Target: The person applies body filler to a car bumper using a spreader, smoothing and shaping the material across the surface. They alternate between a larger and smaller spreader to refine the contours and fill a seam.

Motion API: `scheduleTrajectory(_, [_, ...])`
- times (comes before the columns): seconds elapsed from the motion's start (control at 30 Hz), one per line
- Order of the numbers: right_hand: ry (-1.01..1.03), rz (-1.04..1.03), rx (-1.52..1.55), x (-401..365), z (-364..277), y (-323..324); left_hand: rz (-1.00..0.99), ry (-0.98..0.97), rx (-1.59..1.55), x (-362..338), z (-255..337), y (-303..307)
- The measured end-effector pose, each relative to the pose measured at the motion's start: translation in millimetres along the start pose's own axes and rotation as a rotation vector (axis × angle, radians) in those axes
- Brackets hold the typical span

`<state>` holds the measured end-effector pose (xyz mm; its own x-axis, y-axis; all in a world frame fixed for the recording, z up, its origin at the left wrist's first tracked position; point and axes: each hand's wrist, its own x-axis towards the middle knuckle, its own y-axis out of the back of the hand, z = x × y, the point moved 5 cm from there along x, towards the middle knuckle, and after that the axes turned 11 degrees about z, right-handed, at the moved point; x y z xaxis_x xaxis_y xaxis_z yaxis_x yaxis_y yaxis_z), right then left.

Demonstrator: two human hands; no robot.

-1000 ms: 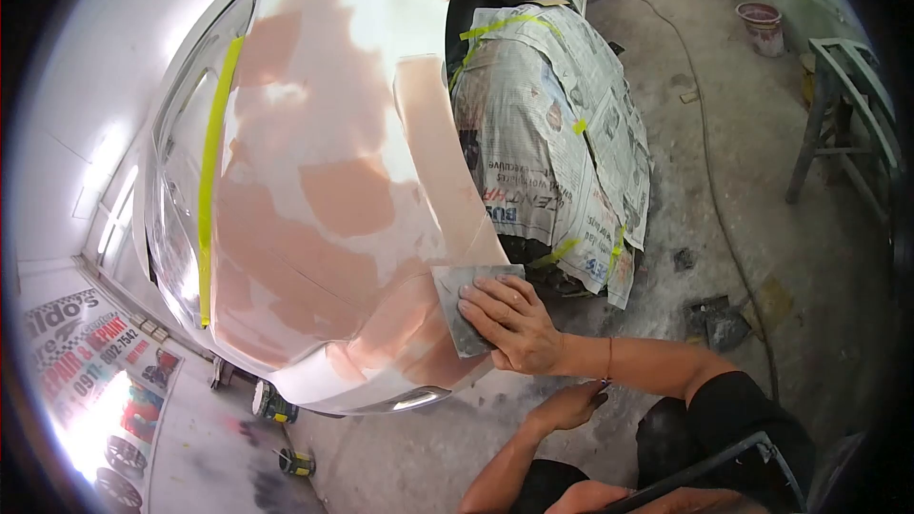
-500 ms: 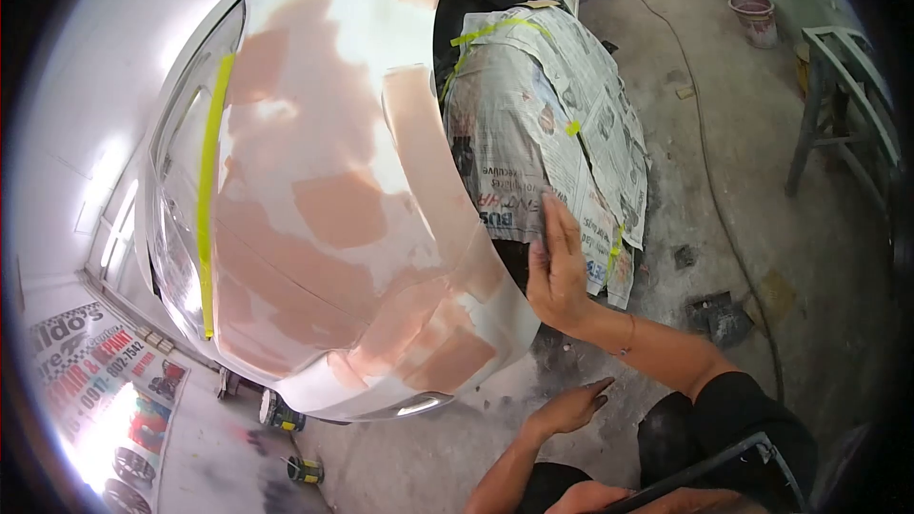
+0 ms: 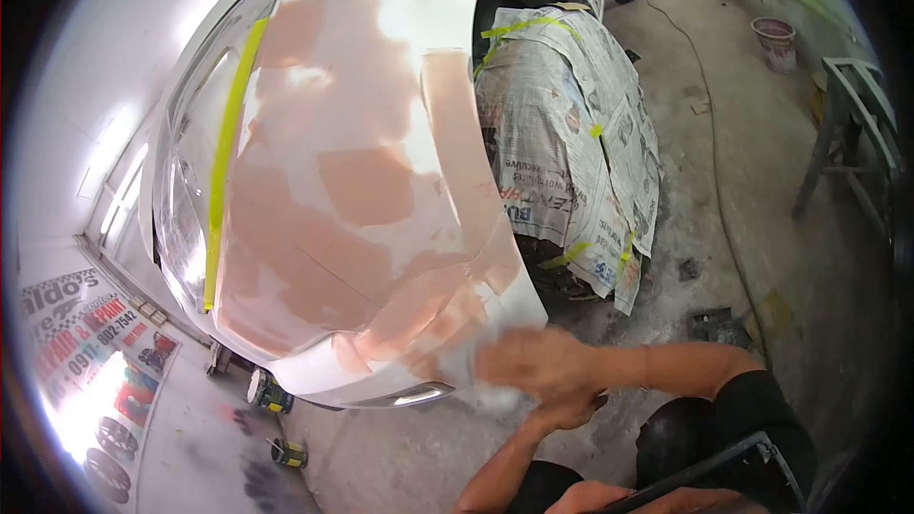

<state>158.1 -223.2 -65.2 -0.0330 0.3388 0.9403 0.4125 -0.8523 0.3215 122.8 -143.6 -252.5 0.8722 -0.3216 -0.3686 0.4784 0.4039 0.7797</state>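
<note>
My right hand (image 3: 533, 362) is a motion blur at the lower corner of the white car panel (image 3: 400, 67), which carries large patches of pinkish filler (image 3: 367, 186). A pale grey smear at the hand's lower left (image 3: 495, 392) looks like the sandpaper sheet it holds. My left hand (image 3: 569, 411) hangs just beneath it, fingers loose and holding nothing, partly hidden by the right hand. The wheel (image 3: 562, 152) beside the panel is wrapped in newspaper fixed with yellow tape.
A yellow tape strip (image 3: 227, 162) runs down the panel's left side. Small cans (image 3: 267, 390) stand on the concrete floor under the car. A cable (image 3: 714, 162) trails across the floor; a bucket (image 3: 779, 43) and a metal stool (image 3: 852, 124) stand at right.
My right hand pressed the sandpaper on the panel's lower corner, lifted to the wheel arch edge, then swept back down to the corner, now blurred. The left hand stayed put.
</note>
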Motion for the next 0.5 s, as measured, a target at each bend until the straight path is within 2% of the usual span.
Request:
scheduleTrajectory(0.07, [0.180, -0.064, -0.030, -25, -24, -13, -0.016, 0.016, 0.000, -3, 3, 2])
scheduleTrajectory(0.1, [0.177, -0.080, -0.030, -28, -26, -4, -0.027, 0.020, -0.003, -5, 6, 1])
scheduleTrajectory(0.17, [-0.229, 0.009, -0.013, -28, -8, 31, -0.026, 0.015, -0.002, -5, 14, 7])
scheduleTrajectory(0.23, [-0.946, 0.277, 0.361, -78, 34, 37, -0.015, 0.018, -0.004, -7, 20, 13])
scheduleTrajectory(0.3, [-1.109, 0.711, 0.713, -72, 37, 76, -0.016, 0.008, -0.006, -9, 28, 17])
scheduleTrajectory(0.43, [-0.975, 0.647, 0.615, -37, 22, 98, 0.035, -0.046, -0.039, -2, 15, 4])
scheduleTrajectory(0.5, [-0.893, 0.674, 0.422, -21, 16, 101, 0.045, -0.072, -0.055, 1, 12, 2])
